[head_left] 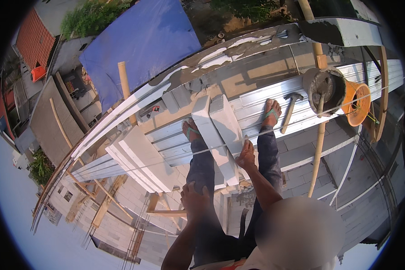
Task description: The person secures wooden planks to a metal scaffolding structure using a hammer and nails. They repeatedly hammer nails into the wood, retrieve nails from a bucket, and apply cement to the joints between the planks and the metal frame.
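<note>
My left hand (pixel 195 196) lies on my left knee with its fingers apart, holding nothing. My right hand (pixel 246 156) is beside the near right edge of a pale lightweight block (pixel 227 123), its fingers curled and one fingertip up by a taut string (pixel 279 129). Whether it pinches the string or the block's edge is hard to make out. A second long block (pixel 208 130) leans close against the first, between my sandalled feet. A hammer (pixel 290 110) with a wooden handle lies right of my right foot. Several more white blocks (pixel 141 157) stand together left of my left foot.
Ribbed metal planks (pixel 252 112) lie under my feet. At right stand a mortar bucket (pixel 323 83) and an orange container (pixel 358 103). A mortar-topped wall (pixel 238 49) curves beyond, with bamboo poles (pixel 123 81) and a drop to rooftops. A blurred round shape (pixel 299 231) covers the lower right.
</note>
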Demonstrator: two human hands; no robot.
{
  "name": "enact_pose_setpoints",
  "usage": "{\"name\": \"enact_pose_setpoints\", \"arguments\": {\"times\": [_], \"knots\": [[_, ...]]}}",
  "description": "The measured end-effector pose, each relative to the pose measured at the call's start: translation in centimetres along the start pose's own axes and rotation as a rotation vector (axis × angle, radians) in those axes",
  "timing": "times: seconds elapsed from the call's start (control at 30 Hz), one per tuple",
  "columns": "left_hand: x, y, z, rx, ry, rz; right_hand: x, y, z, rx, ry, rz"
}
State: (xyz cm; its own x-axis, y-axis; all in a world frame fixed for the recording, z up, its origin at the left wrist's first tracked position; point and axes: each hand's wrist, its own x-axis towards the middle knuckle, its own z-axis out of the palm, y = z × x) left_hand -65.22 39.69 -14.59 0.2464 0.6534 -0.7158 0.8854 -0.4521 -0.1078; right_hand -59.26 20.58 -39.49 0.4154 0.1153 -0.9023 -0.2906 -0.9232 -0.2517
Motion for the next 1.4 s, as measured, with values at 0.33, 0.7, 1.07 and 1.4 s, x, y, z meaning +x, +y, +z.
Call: {"name": "enact_pose_setpoints", "arguments": {"times": [0.33, 0.7, 1.07, 1.4], "knots": [[-0.6, -6.6, 4.0, -0.06, 0.026, 0.113, 17.9, 3.6, -10.6, -0.043, 0.728, 0.05], [-0.3, -5.8, 2.3, -0.109, 0.066, 0.158, 19.7, 5.6, -9.8, -0.054, 0.767, -0.018], [-1.3, -2.9, 1.8, -0.141, 0.081, 0.077, 3.8, 2.0, -5.2, 0.125, 0.4, 0.021], [-1.2, -2.7, 1.1, -0.196, 0.093, -0.032, -16.9, -8.9, -10.7, -0.003, 0.236, 0.041]]}}
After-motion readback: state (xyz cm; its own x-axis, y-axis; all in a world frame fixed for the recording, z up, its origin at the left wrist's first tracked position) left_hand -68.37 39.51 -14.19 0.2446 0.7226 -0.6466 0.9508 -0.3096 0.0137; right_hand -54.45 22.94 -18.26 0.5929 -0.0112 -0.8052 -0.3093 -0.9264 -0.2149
